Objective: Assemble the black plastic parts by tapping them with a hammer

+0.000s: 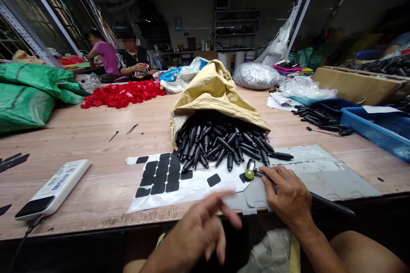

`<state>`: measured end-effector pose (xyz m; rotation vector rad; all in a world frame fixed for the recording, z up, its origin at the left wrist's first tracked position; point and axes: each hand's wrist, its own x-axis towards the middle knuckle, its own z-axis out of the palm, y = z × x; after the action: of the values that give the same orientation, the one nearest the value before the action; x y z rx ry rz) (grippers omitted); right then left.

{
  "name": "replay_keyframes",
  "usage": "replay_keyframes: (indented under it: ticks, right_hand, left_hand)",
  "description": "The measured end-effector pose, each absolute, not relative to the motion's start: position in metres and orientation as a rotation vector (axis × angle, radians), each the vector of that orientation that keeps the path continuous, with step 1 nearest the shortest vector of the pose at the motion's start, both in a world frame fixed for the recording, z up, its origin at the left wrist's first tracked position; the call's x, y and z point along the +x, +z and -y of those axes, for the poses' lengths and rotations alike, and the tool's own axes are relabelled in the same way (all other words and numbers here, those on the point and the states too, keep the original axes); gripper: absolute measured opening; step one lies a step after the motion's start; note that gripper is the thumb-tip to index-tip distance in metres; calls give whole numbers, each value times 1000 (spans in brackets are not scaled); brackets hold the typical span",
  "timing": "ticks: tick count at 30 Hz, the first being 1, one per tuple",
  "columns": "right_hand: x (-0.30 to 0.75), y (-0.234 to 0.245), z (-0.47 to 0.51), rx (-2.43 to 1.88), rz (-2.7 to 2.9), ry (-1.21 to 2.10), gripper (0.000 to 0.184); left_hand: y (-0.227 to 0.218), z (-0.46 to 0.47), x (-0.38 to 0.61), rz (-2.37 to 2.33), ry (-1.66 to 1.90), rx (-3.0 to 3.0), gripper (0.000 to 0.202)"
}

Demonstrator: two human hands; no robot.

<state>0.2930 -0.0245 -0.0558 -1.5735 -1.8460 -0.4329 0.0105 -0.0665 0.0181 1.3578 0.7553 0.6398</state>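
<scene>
Lime hammer tip (249, 174), black tubes (225, 143)

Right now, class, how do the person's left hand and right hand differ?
The right hand grips a hammer; the left hand holds nothing visible. The right hand is curled, the left hand loosely spread. The left hand looks blurred, the right hand sharper. Both are bare.

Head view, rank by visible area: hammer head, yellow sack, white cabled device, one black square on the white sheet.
1. Yellow sack
2. White cabled device
3. Hammer head and black square: too alike to rank.
</scene>
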Motion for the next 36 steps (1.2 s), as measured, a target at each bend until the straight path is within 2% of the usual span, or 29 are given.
replay_keyframes:
  ticks: [1,3,5,7,9,13,17,20,23,28,31,34,36]
  right_hand:
    - [293,-56,25,-1575,1845,-429,23]
    - [292,-55,25,-1580,1840,-425,23]
    - [292,-55,26,-1585,1832,-424,24]
    - [292,-54,26,-1588,1828,-422,24]
    - [291,-55,26,-1589,1826,-422,23]
    - [291,-56,25,-1601,1826,-423,23]
    - [292,-56,25,-1608,1826,-417,23]
    - [292,-55,25,-1619,1829,-418,22]
    - [291,-55,26,-1620,1826,-421,22]
    - [291,-55,26,-1621,1817,-416,22]
    - [291,-55,26,-1623,1820,-413,22]
    - [292,-56,25,-1621,1824,-419,22]
    - [292,-57,26,-1623,1822,-426,22]
  left_hand:
    - [35,55,7,-692,831,1282,91]
    - [66,31,-3,-723,1224,1214,98]
    - [87,8,-16,-827,1493,1217,92]
    - [90,-9,-28,-970,1628,1227,75]
    - [73,-19,-36,-1228,1576,1295,59]
    - [16,-24,-40,-1783,1174,1640,37]
    - [-9,-18,-42,-1939,915,1795,18]
    - [-4,-10,-48,-1847,832,1704,18]
    - [4,-2,-53,-1761,720,1659,28]
    - [13,1,-40,-1842,541,1756,35]
    - [16,-4,-32,-1925,548,1749,29]
    - [18,-7,-35,-1798,580,1620,21]
    - [20,-7,-40,-1680,696,1459,23]
